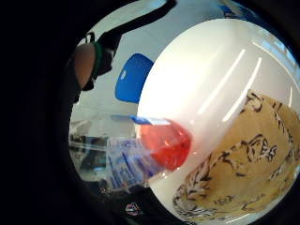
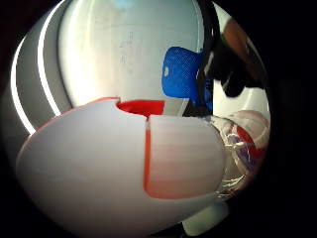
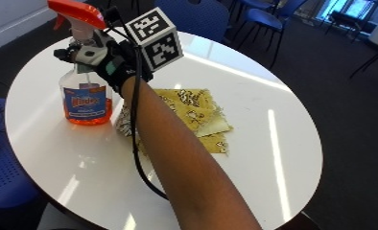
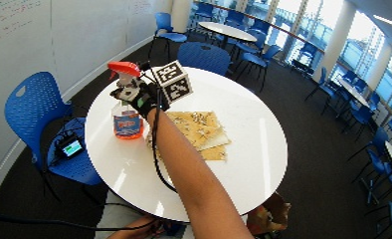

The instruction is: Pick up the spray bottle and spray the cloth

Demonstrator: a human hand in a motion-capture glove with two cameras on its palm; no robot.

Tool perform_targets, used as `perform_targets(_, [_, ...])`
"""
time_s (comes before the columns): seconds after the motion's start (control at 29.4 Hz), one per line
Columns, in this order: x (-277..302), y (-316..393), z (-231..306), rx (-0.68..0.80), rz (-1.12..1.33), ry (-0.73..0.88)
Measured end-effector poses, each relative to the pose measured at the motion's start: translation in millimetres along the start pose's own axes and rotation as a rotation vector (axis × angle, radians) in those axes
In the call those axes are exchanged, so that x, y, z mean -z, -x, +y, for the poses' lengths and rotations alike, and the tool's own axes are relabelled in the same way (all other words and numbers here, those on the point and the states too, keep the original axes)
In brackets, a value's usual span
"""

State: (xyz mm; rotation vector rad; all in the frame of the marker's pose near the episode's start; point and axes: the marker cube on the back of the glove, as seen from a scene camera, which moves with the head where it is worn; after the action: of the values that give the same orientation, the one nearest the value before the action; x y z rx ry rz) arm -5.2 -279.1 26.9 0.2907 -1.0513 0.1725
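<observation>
A clear spray bottle [image 3: 87, 103] with orange liquid, a blue label and an orange trigger head [image 3: 77, 9] stands upright at the far left of the round white table [image 3: 259, 120]. My gloved right hand [image 3: 109, 60] grips it round the neck, just under the trigger head. I cannot tell whether its base touches the table or hangs just above it. A yellow patterned cloth [image 3: 195, 112] lies rumpled on the table just right of the bottle, partly hidden by my forearm. The little finger side palm view looks down the bottle [image 1: 154, 154] towards the cloth [image 1: 243, 159]. White bottle plastic [image 2: 124, 173] fills the thumb side palm view.
A blue chair [image 4: 40, 114] with a small device on its seat stands left of the table. Another blue chair [image 4: 202, 57] is pushed in at the far side. More tables and chairs fill the room behind. The table's right half [image 4: 255, 129] is bare.
</observation>
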Motion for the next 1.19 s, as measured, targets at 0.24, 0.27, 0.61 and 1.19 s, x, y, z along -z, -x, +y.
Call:
perform_targets(0.24, [2.3,-5.2,5.4,-0.006,-0.03,-0.025])
perform_targets(0.27, [2.8,-6.4,6.0,-0.009,-0.033,-0.032])
perform_targets(0.61, [47.4,-7.8,27.3,-0.001,0.073,-0.21])
perform_targets(1.19, [61.1,47.3,126.9,0.299,0.579,-0.272])
